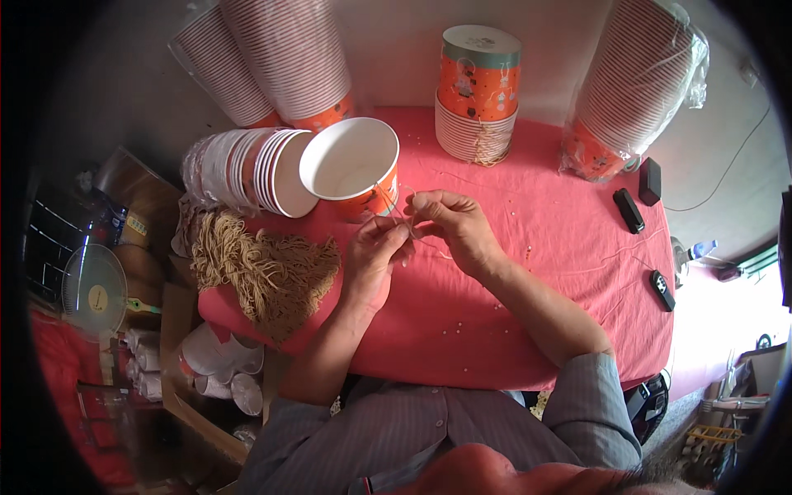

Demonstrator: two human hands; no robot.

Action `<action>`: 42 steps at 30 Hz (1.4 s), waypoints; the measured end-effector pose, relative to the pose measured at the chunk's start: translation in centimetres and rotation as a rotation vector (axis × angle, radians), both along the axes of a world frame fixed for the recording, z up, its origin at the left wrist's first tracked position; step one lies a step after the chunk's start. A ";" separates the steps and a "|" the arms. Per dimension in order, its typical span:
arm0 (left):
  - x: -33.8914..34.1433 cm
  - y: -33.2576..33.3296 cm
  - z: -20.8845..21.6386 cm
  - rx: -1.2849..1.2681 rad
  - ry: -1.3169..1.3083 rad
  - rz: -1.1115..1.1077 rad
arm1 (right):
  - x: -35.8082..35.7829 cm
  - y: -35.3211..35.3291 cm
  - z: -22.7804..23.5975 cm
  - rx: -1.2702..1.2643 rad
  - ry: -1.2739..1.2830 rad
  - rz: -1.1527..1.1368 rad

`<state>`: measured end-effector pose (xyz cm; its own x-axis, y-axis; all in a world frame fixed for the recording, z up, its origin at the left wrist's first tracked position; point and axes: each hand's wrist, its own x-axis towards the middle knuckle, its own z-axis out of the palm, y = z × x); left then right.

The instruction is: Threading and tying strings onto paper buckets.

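An orange paper bucket [363, 204] with a white inside stands on the table, its open mouth tipped toward me. A thin tan cord [386, 196] runs at its near side, down to my fingers. My left hand [371, 262] pinches the cord between thumb and forefinger just in front of the bucket. Close beside it, my right hand [458, 229] also has its fingertips closed on the cord. The fingertips almost meet; how the cord passes between them is too fine to tell. A heap of tan cords [268, 276] lies left of my left forearm.
Nested buckets in plastic [239, 169] lie at the left. Tall wrapped stacks [289, 58] [631, 82] lean at the back left and right. An upturned bucket stack [478, 87] stands behind. Small black devices [629, 211] rest on the red tablecloth [429, 346]. A cardboard box [194, 404] stands below left.
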<state>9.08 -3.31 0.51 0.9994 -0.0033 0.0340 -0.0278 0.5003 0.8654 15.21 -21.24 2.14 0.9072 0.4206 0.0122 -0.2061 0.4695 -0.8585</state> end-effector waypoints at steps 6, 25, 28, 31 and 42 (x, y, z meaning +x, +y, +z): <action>-1.1 1.2 -0.1 0.138 0.002 0.094 | 0.2 0.6 -0.5 -0.111 -0.103 0.056; -0.6 0.0 -0.4 1.196 -0.470 0.608 | 3.0 0.8 3.2 -0.754 -1.104 -0.151; -0.5 0.1 -0.1 1.283 -0.525 0.642 | 3.2 0.5 3.3 -0.791 -1.226 -0.153; -0.4 0.2 -0.2 1.352 -0.552 0.641 | 3.4 0.5 3.1 -0.806 -1.254 -0.101; -0.3 0.6 -0.6 1.258 -0.563 0.697 | 3.2 1.0 2.6 -0.680 -1.145 0.012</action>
